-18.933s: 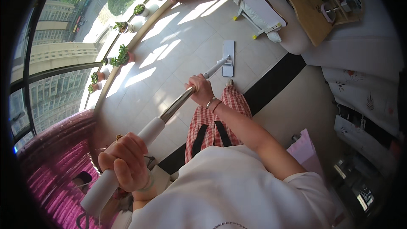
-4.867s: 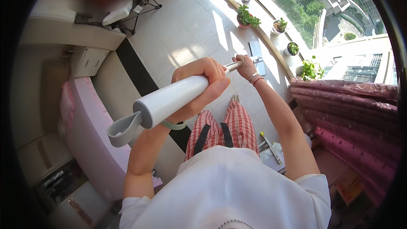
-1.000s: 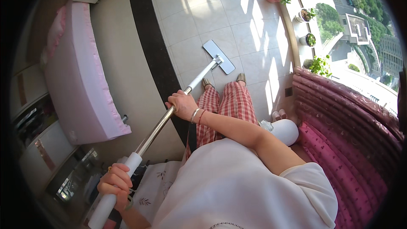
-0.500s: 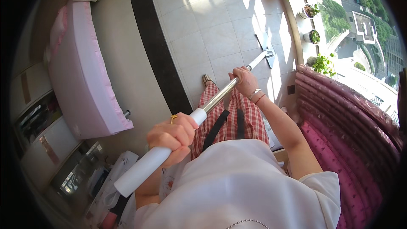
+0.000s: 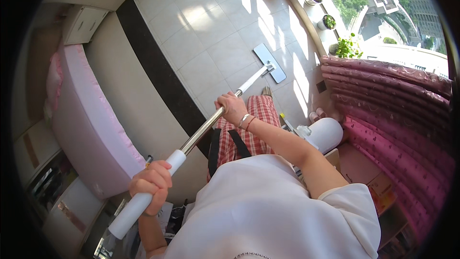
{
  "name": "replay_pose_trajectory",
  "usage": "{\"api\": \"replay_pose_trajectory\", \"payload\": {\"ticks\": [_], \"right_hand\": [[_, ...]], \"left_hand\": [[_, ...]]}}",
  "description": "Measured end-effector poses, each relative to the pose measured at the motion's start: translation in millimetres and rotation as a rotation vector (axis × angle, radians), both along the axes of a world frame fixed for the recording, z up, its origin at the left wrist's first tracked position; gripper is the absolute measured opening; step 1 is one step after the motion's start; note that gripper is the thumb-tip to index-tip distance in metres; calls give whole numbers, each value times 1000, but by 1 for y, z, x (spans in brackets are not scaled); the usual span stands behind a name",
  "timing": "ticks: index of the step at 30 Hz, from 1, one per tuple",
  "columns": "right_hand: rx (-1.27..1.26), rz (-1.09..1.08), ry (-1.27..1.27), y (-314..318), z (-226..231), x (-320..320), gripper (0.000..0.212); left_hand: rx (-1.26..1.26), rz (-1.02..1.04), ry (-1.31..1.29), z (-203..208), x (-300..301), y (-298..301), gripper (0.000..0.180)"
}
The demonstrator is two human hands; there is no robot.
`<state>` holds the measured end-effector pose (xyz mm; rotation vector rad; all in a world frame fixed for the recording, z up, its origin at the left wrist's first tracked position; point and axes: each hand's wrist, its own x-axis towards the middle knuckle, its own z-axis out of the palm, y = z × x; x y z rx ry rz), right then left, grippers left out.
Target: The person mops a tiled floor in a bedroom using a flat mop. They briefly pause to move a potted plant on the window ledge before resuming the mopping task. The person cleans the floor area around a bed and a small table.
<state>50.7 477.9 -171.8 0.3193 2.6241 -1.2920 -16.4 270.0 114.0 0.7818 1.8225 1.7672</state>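
Both my hands grip a flat mop (image 5: 201, 132) with a silver pole and a white grip sleeve. My left hand (image 5: 151, 185) is wrapped round the white sleeve near its top end. Farther down, my right hand (image 5: 232, 107) closes round the pole by the lower white section. The rectangular grey mop head (image 5: 270, 64) lies flat on the tiled floor (image 5: 206, 69), ahead of my foot and left of the sunlit streaks.
Potted plants (image 5: 328, 22) line the window ledge at the right, above pink-purple curtains (image 5: 383, 91). A white rounded bin-like object (image 5: 327, 133) and pink slippers (image 5: 316, 114) are near my right side. A bed with a pink-edged cover (image 5: 98, 124) stands left, beyond a dark floor strip (image 5: 158, 67).
The mop head has moved left and slightly nearer, away from the window. Both hands have shifted left with the pole, and the view has turned and moved.
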Motion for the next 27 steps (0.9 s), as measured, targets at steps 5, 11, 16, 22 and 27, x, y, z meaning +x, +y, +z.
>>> {"api": "replay_pose_trajectory", "payload": {"ticks": [5,11,16,22,27], "right_hand": [[-249,106,133,-110,47,-38,26],[-269,295,-25,-59,63,-31,26],[-39,-22,-4,44,46,35,31],[158,-482,1,172,25,94,32],[199,-818,180,198,-22,83,33]], "left_hand": [[-215,127,164,88,1,-42,17],[-13,-107,172,75,0,2,24],[182,-316,11,32,9,74,25],[294,-638,64,-16,25,213,31],[212,-636,-53,-30,-1,249,24]]}}
